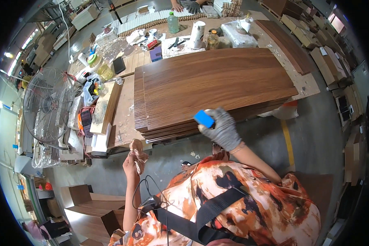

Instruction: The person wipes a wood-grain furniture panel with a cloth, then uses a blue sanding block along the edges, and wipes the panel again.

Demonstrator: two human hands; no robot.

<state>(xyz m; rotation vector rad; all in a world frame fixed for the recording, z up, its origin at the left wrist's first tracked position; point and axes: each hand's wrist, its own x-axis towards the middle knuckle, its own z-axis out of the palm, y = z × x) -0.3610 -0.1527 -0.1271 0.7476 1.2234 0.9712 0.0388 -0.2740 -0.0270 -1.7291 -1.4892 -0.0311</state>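
Note:
My right hand (224, 129), in a grey knit glove, is closed round a small blue block (203, 119). It is over the near edge of a stack of dark brown wood-grain boards (217, 82); whether the block touches the wood I cannot tell. A thin line runs across the top board near its left end. My left hand (130, 167) is bare and grips a crumpled pinkish-beige cloth (140, 159). That hand is held off the table's front edge, just left of the stack's near corner.
A wire fan (49, 106) stands at the left. Beside it are a pale wood block (105, 108), a yellow-lidded jar (100, 67) and a phone (119, 64). Behind the stack stand a green-capped bottle (173, 23) and a white roll (197, 35). Another person's hands (184, 5) are at the far edge.

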